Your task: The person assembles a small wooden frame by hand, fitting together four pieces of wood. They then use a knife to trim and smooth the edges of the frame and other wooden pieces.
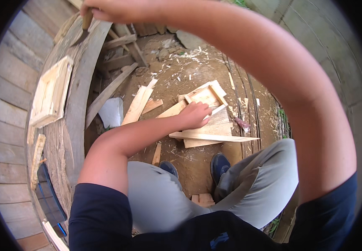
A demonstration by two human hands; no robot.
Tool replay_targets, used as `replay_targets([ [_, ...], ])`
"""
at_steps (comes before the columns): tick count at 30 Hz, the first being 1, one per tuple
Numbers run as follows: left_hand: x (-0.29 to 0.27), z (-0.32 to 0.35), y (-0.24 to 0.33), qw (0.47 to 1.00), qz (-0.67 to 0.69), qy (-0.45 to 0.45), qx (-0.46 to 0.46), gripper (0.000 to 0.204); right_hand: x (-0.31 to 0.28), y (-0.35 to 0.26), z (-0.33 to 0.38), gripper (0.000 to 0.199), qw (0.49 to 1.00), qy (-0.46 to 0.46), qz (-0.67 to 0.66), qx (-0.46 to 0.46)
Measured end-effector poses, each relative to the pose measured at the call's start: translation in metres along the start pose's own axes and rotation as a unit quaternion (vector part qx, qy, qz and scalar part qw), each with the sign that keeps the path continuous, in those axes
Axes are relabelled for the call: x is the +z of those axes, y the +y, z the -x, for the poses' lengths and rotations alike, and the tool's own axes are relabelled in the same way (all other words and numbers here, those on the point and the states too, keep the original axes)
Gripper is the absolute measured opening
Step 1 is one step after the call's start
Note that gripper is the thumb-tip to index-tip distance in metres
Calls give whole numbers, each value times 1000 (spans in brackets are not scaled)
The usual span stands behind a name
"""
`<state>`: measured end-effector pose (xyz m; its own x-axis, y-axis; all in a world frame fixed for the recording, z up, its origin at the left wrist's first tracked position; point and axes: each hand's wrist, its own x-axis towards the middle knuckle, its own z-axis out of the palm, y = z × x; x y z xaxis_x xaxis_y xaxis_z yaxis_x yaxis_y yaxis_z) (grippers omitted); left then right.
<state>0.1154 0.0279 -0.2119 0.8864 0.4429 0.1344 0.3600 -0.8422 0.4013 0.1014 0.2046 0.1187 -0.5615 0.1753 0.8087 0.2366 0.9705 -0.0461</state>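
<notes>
Left hand (pixel 195 116): reaching down, fingers curled onto a long pointed wood slat (pixel 214 137) lying on the dirt ground (pixel 189 71).
Right hand (pixel 114 9): raised, closed round the wooden handle of a knife (pixel 84 29).
Beside slat: small wooden frame (pixel 206 94).
On plank ledge (pixel 78 83): wooden box frame (pixel 51 92).

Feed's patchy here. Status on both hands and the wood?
Left hand down on pointed slat atop ground boards. Right hand raised, gripping knife over bench. Nothing between.
</notes>
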Motion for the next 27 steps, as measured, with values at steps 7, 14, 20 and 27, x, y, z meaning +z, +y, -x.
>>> replay_targets([
  [7,-38,6,91,980,8,-157,125,15,-74,-40,88,18,986,95,78,116],
  [14,-81,8,109,928,-127,-341,83,25,-178,-66,191,13,936,-128,111,307],
  [20,-63,-6,67,961,-85,-249,-88,37,-226,-65,308,11,888,-271,237,287],
  [27,-4,-21,16,983,-66,-140,-103,54,-206,-53,394,17,781,-146,148,589],
])
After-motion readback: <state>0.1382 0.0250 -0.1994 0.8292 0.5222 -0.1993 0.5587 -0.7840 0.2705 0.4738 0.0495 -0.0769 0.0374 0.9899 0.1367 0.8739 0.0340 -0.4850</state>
